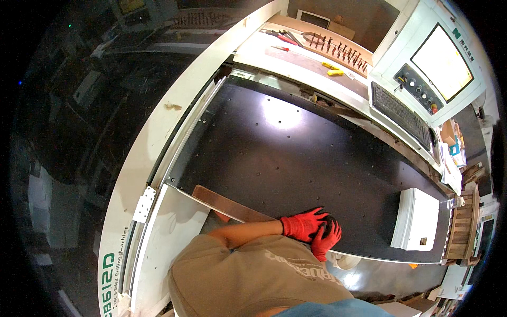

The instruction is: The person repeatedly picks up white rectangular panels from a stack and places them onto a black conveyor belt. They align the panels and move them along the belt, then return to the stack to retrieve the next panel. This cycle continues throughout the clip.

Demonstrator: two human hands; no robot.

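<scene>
The left grip (300,224), in a red glove, lies at the near edge of a black bench (296,158) dotted with small holes; the right grip (325,241), gloved in red and black, is against it, partly overlapping its fingers. The left fingers reach out to the right, but with the two so close I cannot tell whether either is clenched, released or grasping something. A brown strip (227,203) lies just left of the left grip, along the bench's near edge, its right end beside the wrist. Right of both grips — well apart — a white stack of panels (417,219) sits on the bench. Far beyond the grips, on a pale ledge (306,59), are red-handled pliers (285,38), yellow cutters (334,70) and a row of dark bits (343,50). Beyond and right of the grips are a keyboard (400,111) and a lit screen (442,62).
</scene>
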